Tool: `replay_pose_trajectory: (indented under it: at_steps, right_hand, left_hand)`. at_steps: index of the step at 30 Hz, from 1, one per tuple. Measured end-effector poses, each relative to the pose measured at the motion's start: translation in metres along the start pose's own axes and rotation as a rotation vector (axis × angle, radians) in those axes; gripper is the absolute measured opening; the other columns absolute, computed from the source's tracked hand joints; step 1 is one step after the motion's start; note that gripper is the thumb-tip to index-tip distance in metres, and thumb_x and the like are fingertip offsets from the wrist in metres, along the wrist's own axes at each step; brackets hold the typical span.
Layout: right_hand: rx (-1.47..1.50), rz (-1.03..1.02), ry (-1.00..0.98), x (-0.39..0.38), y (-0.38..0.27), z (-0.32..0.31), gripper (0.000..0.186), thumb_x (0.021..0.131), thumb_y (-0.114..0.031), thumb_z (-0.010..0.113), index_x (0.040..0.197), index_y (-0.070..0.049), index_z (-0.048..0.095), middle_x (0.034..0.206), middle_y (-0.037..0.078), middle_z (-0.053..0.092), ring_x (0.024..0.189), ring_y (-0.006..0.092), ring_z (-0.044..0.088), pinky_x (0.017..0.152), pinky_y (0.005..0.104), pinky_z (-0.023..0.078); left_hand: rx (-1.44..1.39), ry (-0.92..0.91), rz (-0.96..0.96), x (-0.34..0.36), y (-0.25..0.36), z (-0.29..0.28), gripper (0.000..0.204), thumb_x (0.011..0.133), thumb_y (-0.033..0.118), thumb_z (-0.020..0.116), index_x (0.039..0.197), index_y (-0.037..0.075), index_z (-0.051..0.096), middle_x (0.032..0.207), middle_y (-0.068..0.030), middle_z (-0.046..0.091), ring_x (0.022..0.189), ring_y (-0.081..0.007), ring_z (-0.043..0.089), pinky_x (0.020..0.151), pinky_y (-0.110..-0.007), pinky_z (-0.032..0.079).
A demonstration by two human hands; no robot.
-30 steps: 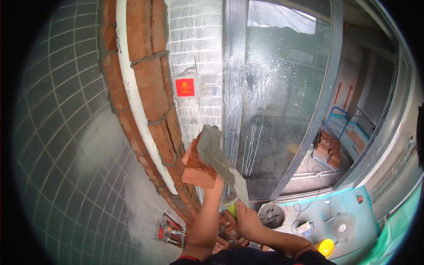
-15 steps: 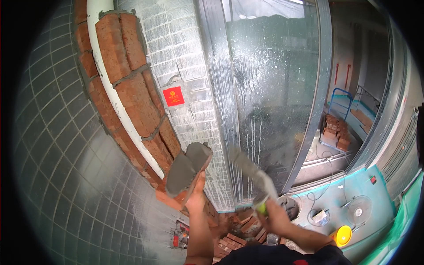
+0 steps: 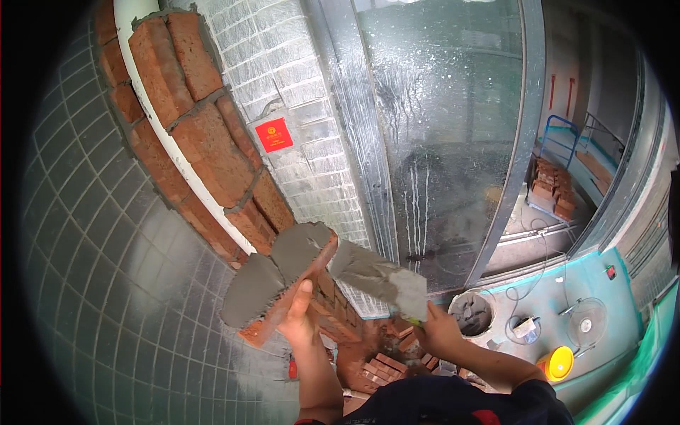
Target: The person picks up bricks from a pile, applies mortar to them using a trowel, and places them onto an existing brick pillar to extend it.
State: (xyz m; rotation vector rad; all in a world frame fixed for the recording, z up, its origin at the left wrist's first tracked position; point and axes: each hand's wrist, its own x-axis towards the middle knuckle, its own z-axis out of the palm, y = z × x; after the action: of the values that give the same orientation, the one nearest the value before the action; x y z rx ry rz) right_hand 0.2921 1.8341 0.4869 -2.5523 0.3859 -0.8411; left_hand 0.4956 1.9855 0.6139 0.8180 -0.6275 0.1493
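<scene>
Brick (image 3: 275,317), reddish-orange, rough-sided, held tilted in the left hand (image 3: 300,327), in front of the lower brickwork (image 3: 216,152). Top coated in wet grey mortar (image 3: 303,246), two smooth rounded lobes with a crease between. Left thumb lies along the brick's near side; the other fingers are mostly hidden, so can't tell their exact placing, but the hand grips the brick.

Right hand (image 3: 440,334) has its fingers curled around the trowel (image 3: 379,278) handle, a bit of green showing. Blade flat, metal, smeared with grey mortar, far end at the brick's right edge; can't tell if touching.

Around: brickwork is coarse orange blocks with grey joints, white round pipe (image 3: 167,131) running down it. Left, dark grey tiled wall (image 3: 106,234), dusty patches. Red square card (image 3: 274,134) on the pale ribbed wall; wet, streaked glass panel (image 3: 453,127) beside it. Right, on the floor: tub of mortar (image 3: 472,314), yellow bucket (image 3: 560,363). Loose bricks (image 3: 383,371) lie below. Brick and mortar block the pipe's lower end.
</scene>
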Motion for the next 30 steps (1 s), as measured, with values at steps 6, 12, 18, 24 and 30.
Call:
replay_pose_trajectory:
  at_steps: [6,12,18,24,30]
  right_hand:
    - [-0.032,-0.092,-0.021,0.052,0.008,-0.088,0.04,0.072,-0.01,0.066,0.109,0.0,0.055,0.098,0.019,0.059,0.068,0.0344,0.064,0.058,0.0436,0.055]
    - [-0.276,-0.304,-0.162,0.088,-0.042,-0.145,0.041,0.07,-0.004,0.064,0.11,0.003,0.054,0.093,0.015,0.058,0.073,0.0323,0.065,0.061,0.0412,0.056]
    - [-0.289,-0.145,-0.164,0.058,-0.032,-0.104,0.035,0.072,-0.004,0.063,0.106,0.001,0.056,0.088,0.014,0.057,0.072,0.0326,0.065,0.058,0.0407,0.054]
    - [-0.266,-0.089,-0.133,0.047,-0.01,-0.08,0.035,0.075,-0.004,0.061,0.108,0.001,0.055,0.092,0.015,0.058,0.074,0.0342,0.065,0.059,0.0424,0.054]
    - [-0.271,-0.034,-0.104,0.052,-0.019,-0.101,0.038,0.072,-0.007,0.064,0.106,0.002,0.053,0.098,0.019,0.058,0.074,0.037,0.064,0.059,0.044,0.053]
  left_hand:
    - [-0.085,-0.179,-0.079,-0.006,-0.007,-0.048,0.061,0.072,-0.004,0.074,0.128,0.002,0.051,0.122,-0.0099,0.058,0.111,-0.0273,0.057,0.1,-0.043,0.043]
    - [0.053,-0.176,-0.11,-0.031,-0.009,-0.06,0.059,0.068,-0.006,0.074,0.123,0.001,0.054,0.119,-0.0094,0.06,0.11,-0.0253,0.058,0.101,-0.04,0.044]
    - [0.423,-0.175,-0.029,-0.04,-0.006,-0.076,0.058,0.069,-0.006,0.075,0.123,0.001,0.054,0.117,-0.0097,0.061,0.108,-0.0263,0.059,0.1,-0.041,0.045]
    - [-0.005,-0.167,-0.131,-0.037,0.002,-0.064,0.047,0.073,-0.004,0.076,0.116,0.0,0.057,0.114,-0.0098,0.061,0.103,-0.023,0.059,0.093,-0.034,0.046]
    - [0.078,-0.138,-0.159,-0.047,-0.001,-0.079,0.046,0.075,-0.003,0.077,0.117,0.0,0.059,0.115,-0.0079,0.062,0.105,-0.0209,0.058,0.093,-0.034,0.046]
